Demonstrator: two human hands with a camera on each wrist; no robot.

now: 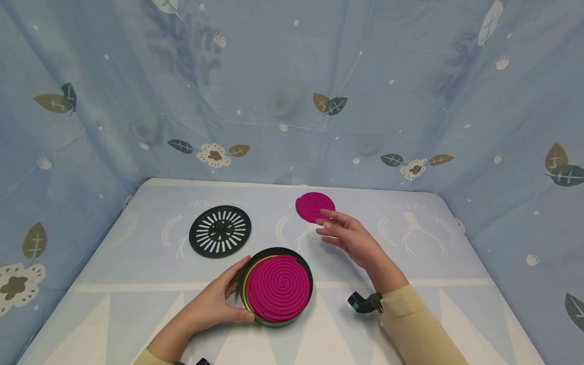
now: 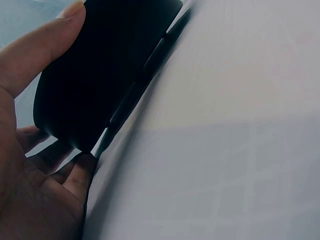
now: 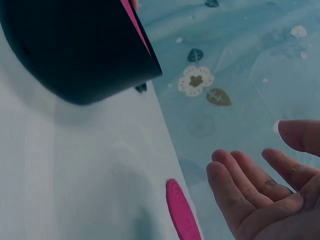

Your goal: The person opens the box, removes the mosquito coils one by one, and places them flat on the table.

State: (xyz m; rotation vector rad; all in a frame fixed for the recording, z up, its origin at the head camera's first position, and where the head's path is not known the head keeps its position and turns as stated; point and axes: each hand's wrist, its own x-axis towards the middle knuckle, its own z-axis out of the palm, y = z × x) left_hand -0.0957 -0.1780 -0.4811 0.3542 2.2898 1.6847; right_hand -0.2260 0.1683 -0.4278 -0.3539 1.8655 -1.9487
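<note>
My left hand (image 1: 214, 304) holds a round dark tin (image 1: 312, 286) by its left side, thumb at the near edge and fingers behind. In the left wrist view the thumb lies along the dark wall of the tin (image 2: 110, 65). Inside the tin lies a magenta mosquito coil (image 1: 278, 288), with a yellow rim showing on its left. My right hand (image 1: 349, 235) hovers with loosely spread fingers, holding nothing. Its fingertips overlap the near right edge of a second magenta coil (image 1: 312, 205), flat on the table, in the head view. The right wrist view shows that coil (image 3: 181, 210) edge-on.
A black slotted round lid (image 1: 220, 232) lies behind and left of the tin. The patterned cloth-covered table (image 1: 397, 248) meets blue cloth walls (image 1: 292, 101) at the back and both sides. A dark wrist device (image 1: 365, 302) sits by the right cuff.
</note>
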